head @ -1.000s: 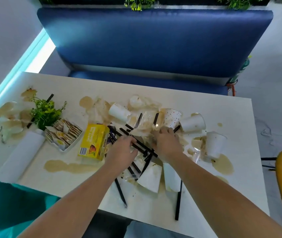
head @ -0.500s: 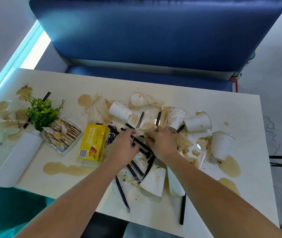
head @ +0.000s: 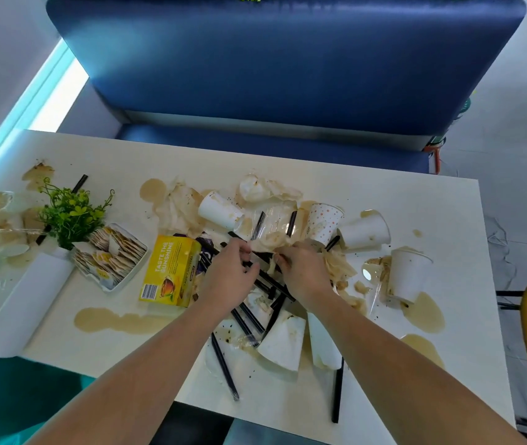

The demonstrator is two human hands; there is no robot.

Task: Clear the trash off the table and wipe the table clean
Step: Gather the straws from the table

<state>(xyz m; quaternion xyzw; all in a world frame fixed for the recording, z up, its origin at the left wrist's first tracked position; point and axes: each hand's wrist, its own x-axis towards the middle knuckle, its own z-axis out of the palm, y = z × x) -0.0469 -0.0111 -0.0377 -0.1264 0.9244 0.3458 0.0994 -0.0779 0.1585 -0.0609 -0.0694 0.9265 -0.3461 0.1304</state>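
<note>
1. Head view: at far left a white paper roll lies on the surface, left of the yellow tea box. I'd save it for wiping the brown spills.
2. My left hand curls its fingers on the soggy napkin in the middle heap, over the black straws.
3. My right hand pinches the same napkin's other end.
4. I'd lift slowly, bunching it inward so it neither tears nor drips nor drags straws along.
5. Tipped paper cups lie at right; I'd avoid knocking them.
</note>
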